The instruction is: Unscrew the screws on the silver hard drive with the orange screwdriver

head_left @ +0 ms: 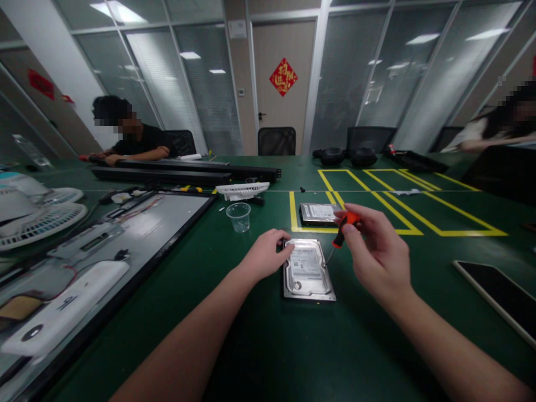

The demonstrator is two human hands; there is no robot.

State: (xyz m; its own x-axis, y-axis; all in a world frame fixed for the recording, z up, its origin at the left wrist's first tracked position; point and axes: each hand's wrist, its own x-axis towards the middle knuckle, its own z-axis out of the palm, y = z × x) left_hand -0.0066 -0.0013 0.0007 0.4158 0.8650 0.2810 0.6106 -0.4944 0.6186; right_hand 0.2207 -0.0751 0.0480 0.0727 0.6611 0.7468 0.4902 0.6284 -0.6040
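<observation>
A silver hard drive (309,271) with a label lies flat on the green table in front of me. My left hand (270,252) grips its far left corner, the thumb on top of the cover and the fingers at the edge. In my right hand (377,248) is an orange and black screwdriver (345,229), pinched by the handle and tilted. Its thin shaft reaches down to the drive's right edge; whether the tip sits in a screw is too small to tell. Just beyond lies a second hard drive (319,213), partly behind the right hand's fingers.
A clear plastic cup (239,216) stands beyond my left hand, near a white fan part (243,191). A large opened panel (176,212) fills the left side. A phone (498,296) lies at right. Yellow tape (393,209) marks the table. Two people sit across.
</observation>
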